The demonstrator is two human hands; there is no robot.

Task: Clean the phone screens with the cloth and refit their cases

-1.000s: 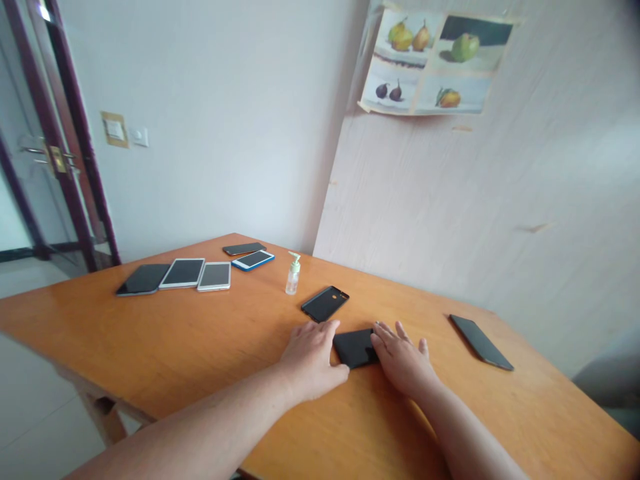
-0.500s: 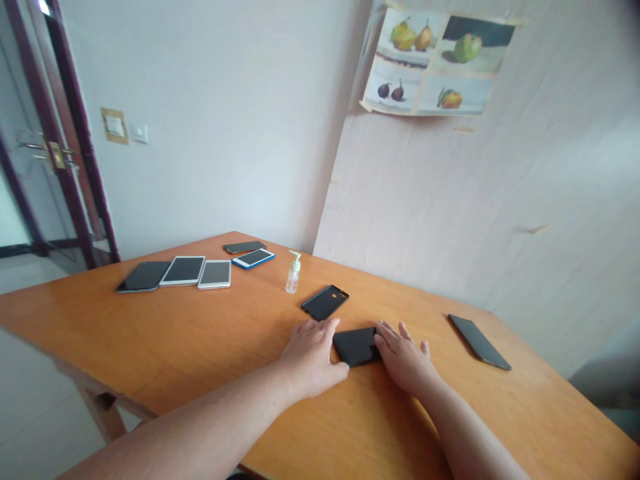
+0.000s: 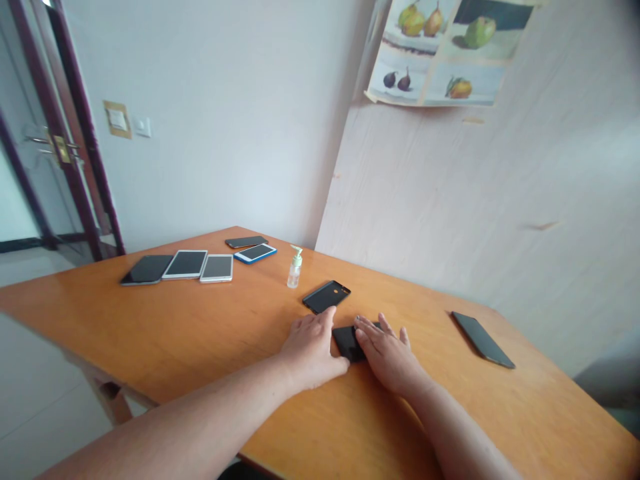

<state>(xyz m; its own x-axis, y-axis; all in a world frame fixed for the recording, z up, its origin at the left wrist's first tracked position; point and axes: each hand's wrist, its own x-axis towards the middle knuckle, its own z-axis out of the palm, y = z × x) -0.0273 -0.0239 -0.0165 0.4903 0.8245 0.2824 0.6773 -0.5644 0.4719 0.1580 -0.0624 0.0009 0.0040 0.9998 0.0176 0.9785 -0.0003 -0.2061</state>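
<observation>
Black phone: the glossy black flat phone [image 3: 345,341] lay on the orange-brown wooden table [image 3: 200,320], between your two hands, its right part covered.
Left hand: your bare left hand [image 3: 310,350] was at the phone's left end, thumb and forefinger spread apart, the thumb at the near left corner; you could not tell from this view how firmly it pressed.
Right hand: your bare right hand [image 3: 390,357] lay flat over the phone's right part, fingers outstretched and not clamped.
Since half a second before: your right hand had slid left across the phone and covered more of it, while your left hand had kept its place; the gap between the two had narrowed.
Black case: the matt black phone case with a round hole [image 3: 326,297] lay on the far side of your left hand, near its forefinger.
Pump bottle: the small clear bottle with a pale green pump [image 3: 295,273] stood upright, left of the case and farther off.
Far left: a black tablet [image 3: 147,270], a white-framed tablet [image 3: 185,264] and a smaller white-framed device [image 3: 217,267] lay in a row.
Right: a dark flat slab [image 3: 483,340] lay well apart from your right hand.
</observation>
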